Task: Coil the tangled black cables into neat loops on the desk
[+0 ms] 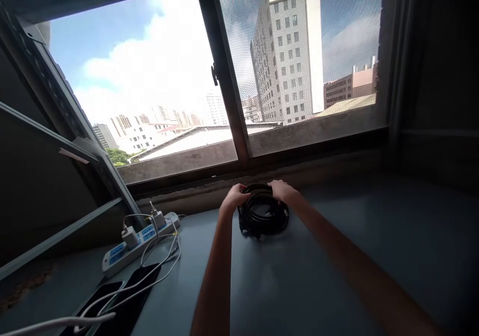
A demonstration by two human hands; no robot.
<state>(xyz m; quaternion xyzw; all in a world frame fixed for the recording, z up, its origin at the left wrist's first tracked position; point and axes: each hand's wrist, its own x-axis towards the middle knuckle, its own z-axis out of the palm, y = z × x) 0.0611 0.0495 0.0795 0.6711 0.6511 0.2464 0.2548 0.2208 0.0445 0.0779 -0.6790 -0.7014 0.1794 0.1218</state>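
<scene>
A coil of black cable [264,224] lies on the grey-blue tabletop [269,281], close to the wall under the window. My left hand [235,197] grips the coil at its upper left, fingers curled over the strands. At the upper right of the coil, my right hand [282,191] is closed round it too. Dark connector ends show at the coil's lower edge and in its middle. The undersides of both hands' grips are hidden.
To the left stands a white power strip [138,248] with blue sockets and two white chargers [130,236]. White charging cables [149,277] run over dark phone-like devices [136,296]. A metal shelf frame [112,176] rises at the left; a window [239,146] is behind.
</scene>
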